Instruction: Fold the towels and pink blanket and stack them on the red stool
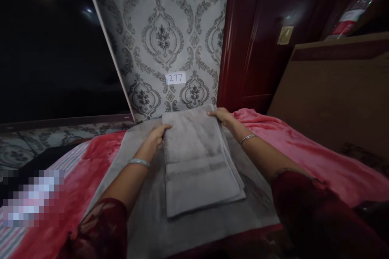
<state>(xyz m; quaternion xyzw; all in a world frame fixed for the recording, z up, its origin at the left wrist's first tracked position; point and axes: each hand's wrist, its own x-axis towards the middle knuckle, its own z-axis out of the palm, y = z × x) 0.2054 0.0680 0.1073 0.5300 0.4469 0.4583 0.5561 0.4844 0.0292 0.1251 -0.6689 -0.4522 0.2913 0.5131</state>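
The folded grey towel (197,162) was a plain, soft-looking cloth, doubled into a long narrow stack with several layers showing stepped along its right edge. A woven band crossed it a little nearer than the middle, slightly darker than the rest. It lay on top of a second, wider grey towel (142,218) spread flat over the bed, and that wider cloth lay on a pink blanket (304,149) that covered the bed to the left and right.

No container showed in the view; the folded towel simply rested on the spread cloth.

The long axis of the folded towel ran from near to far, with its far end toward the patterned wall (161,28) and its near end a shade to the right, so the stack sat slightly skewed. The short edges lay left to right.

The left hand (158,135) held the far left corner of the folded towel, its grip curled closed around the edge. The right hand (223,116) rested on the far right corner, fingers flat on top and the thumb seemingly under the edge, pinching it. A bracelet (138,162) sat on the left wrist. A small label (175,77) reading 277 was stuck on the wall beyond.
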